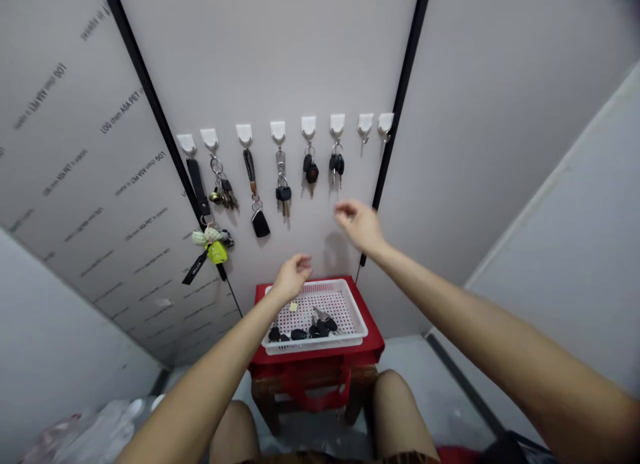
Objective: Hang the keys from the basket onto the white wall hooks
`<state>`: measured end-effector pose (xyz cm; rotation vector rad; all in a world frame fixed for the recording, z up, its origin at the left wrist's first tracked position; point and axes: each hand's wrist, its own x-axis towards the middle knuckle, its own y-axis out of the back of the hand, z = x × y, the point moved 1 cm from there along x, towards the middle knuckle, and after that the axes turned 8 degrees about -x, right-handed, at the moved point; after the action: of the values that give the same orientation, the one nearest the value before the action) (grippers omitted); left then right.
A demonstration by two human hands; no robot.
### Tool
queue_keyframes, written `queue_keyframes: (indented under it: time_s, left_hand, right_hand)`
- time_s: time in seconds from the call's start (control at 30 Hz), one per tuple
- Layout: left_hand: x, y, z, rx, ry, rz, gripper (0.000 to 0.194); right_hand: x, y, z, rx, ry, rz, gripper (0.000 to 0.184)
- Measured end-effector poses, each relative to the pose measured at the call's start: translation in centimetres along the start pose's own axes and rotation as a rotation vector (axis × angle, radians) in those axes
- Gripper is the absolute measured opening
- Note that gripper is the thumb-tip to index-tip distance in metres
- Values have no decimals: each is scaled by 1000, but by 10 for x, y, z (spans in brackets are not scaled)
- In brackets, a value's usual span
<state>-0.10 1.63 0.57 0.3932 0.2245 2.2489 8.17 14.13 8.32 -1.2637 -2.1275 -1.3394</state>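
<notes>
Right hand [361,227]: raised before the light grey wall panel, below the hooks, blurred. Thumb and fingers loosely curled with a gap between; no key visible in the grip. Left hand [294,276]: above the far left part of the white perforated plastic basket [358,312], fingers half bent, nothing seen in them.

Keys, location: six of the eight white plastic wall hooks carry sets, including a pair of black-headed keys [341,164] and, at far left, a long black strap with a lime-green fob [217,253]. The two rightmost hooks [365,122] are bare. Loose black-headed keys [329,323] lie along the basket's near side; a small pale yellow square [293,307] lies farther back.

Support: basket on a red cloth cover [371,349] over a brown wooden stool [265,388].

Possible faults (judgement):
- Right hand is near the black-headed pair; a careless upward sweep could knock that ring off its shallow hook.
- Loose keys overlap; lifting one by a snagged ring could drag out a neighbour.
- Left forearm passes close to the basket's left rim; a bump could slide basket and cloth together.
- Far-left set looks bulkiest; if the hooks are only stuck on, its weight could peel one off.
</notes>
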Motion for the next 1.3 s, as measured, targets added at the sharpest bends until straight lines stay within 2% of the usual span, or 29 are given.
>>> queue_keyframes:
  time_s: [0.07,0.1,0.13,0.23,0.33,0.4,0.53,0.7,0.83,1.0,1.1,1.2,1.3]
  left_hand:
    - [-22,-1,-34,145,82,-92,26]
    - [-31,-2,-48,225,104,-149,25]
    - [-39,-3,-58,300,115,-205,25]
    - [-53,-7,-72,464,132,-329,27]
    - [-54,-14,-73,582,168,-392,26]
    - [-52,-19,-72,630,181,-411,26]
    - [-46,-26,-73,520,218,-402,20]
    - [-28,-14,-66,160,242,-207,7]
    - [-15,-1,-49,-135,225,-49,3]
    - [-7,6,-19,-462,179,62,6]
    - [-6,8,0,-560,179,57,7]
    - [-5,9,16,-611,176,3,10]
    - [-5,8,28,-644,160,-14,10]
  right_hand:
    - [-50,-25,12,-14,88,-543,21]
    - [-72,-37,19,-57,126,-726,20]
    - [-91,-46,25,-119,147,-836,19]
    - [-123,-66,39,-308,175,-978,26]
    - [-130,-75,47,-365,216,-1029,31]
    - [-131,-79,52,-311,193,-1046,30]
    - [-126,-79,58,-141,-16,-964,19]
    - [-110,-65,55,173,-279,-883,7]
    - [-97,-50,48,380,-395,-776,4]
    - [-90,-40,43,453,-398,-713,8]
    - [-83,-37,38,441,-334,-632,18]
    - [-73,-35,27,463,-237,-521,30]
    - [-69,-36,13,551,-204,-579,26]
